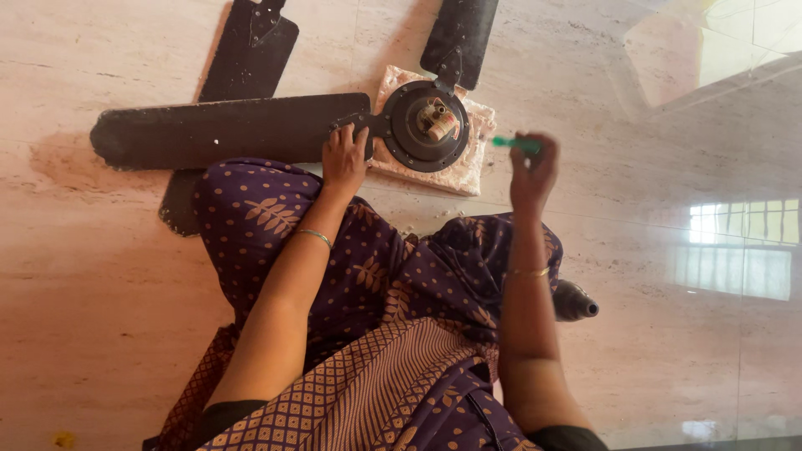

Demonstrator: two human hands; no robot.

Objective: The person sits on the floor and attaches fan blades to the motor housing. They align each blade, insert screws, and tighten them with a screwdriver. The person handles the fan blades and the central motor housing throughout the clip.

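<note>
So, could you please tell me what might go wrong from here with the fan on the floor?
The left hand presses only one blade, so the motor hub could shift on its cloth pad. The right hand pinches the green tool near its end; it may slip. The loose blade could be knocked.

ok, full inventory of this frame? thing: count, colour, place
ceiling fan motor hub: 1, dark brown, on the cloth pad, top centre
fan blades: 3, dark brown; two at the hub, one loose under the long blade at left
cloth pad: 1, pale pink-white, under the hub
screwdriver: 1, green handle, right of the hub
dark cone-shaped part: 1, on the floor by the right forearm
floor: pale marble
bangles: 2, one per wrist
left hand: on the blade near the hub
right hand: gripping the screwdriver
</note>
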